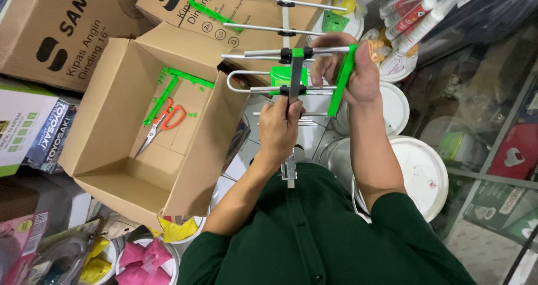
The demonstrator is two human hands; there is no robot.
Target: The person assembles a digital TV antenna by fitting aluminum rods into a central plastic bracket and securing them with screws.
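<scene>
Beside the open brown carton (120, 150), both hands, left (278, 129) and right (356, 72), grip a metal-and-green antenna (291, 66).

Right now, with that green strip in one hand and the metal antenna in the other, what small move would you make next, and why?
Probably press the green strip onto the rod ends. The right hand holds it upright against the tips of the antenna, while the left hand grips the central boom, steadying it. The strip looks lined up but maybe not fully seated.

Count: one open cardboard box (120, 150); inside it, one pair of orange-handled scissors (162, 124); beside it, one antenna (291, 66), two hands.
</scene>
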